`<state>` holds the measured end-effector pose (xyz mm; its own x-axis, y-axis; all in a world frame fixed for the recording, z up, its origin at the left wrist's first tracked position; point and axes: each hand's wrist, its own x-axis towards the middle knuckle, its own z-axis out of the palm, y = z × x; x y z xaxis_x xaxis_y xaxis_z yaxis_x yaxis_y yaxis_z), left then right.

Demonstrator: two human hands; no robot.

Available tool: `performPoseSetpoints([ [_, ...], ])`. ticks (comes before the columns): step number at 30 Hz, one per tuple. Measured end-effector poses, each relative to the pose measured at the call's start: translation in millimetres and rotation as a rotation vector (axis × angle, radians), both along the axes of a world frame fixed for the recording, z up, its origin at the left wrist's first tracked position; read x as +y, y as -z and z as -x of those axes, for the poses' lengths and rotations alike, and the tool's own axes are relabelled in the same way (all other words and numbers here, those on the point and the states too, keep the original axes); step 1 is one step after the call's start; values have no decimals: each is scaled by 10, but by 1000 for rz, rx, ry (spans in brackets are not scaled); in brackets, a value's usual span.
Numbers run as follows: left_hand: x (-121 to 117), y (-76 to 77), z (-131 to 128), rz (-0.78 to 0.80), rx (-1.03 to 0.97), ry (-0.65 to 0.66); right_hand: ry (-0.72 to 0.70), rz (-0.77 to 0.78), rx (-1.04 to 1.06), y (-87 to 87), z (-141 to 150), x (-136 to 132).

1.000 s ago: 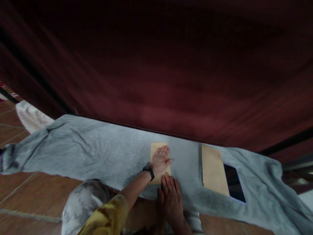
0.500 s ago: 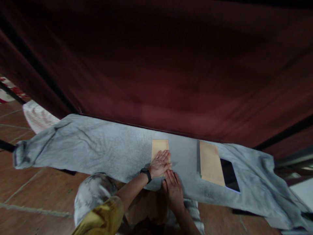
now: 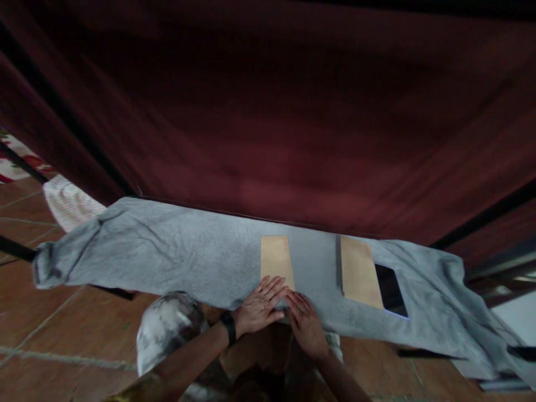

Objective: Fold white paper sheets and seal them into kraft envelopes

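A tan envelope [image 3: 275, 259] lies flat on a grey cloth [image 3: 176, 257] spread over a low surface. My left hand [image 3: 258, 307], with a black watch on the wrist, rests flat at the envelope's near edge, fingers stretched out. My right hand [image 3: 307, 322] lies flat beside it on the cloth, fingertips at the envelope's near right corner. Neither hand holds anything.
A stack of tan envelopes [image 3: 358, 271] lies to the right with a dark phone [image 3: 390, 290] next to it. A dark red curtain [image 3: 268, 111] hangs behind the cloth. My knee in grey patterned fabric [image 3: 167, 329] is at the near edge. Tiled floor [image 3: 50, 335] lies left.
Both hands have slid back toward me along the envelope, from its middle to its near edge. The envelope is now mostly uncovered. The view has shifted a little.
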<state>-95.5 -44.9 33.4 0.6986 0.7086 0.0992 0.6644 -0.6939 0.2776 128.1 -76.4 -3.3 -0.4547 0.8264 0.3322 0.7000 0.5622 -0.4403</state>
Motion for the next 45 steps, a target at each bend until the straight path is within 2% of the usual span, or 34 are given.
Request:
performPoseSetpoints([
  [6,-78,110,121,-57,81,43,-49,107,125,-86,-61,292],
  [12,-74,161,131,-88,76,52,-88,36,-126,-72,256,786],
  [16,-70,110,123,-68,87,44,-1,4,-273,-54,440,1200],
  [19,-53,79,119,-43,103,61,105,40,-309,-50,522,1460],
  [24,-32,94,117,-7,142,69,199,96,-317,-59,595,1658],
  [27,-43,88,114,-13,162,65,205,80,-311,-58,586,1588],
  [29,-55,69,113,-36,152,64,170,39,-306,-47,536,1440],
  [33,-70,45,113,-108,81,59,56,-58,-305,-10,322,931],
  [36,-74,67,110,-138,65,58,12,-116,-294,-2,124,500],
  [39,-92,115,87,-165,52,31,-7,-152,-283,-22,-9,180],
  [42,-105,171,30,-206,35,-27,10,-164,-281,-46,-44,27],
  [45,-32,218,-69,-223,33,-98,37,-173,-282,-44,-27,2],
])
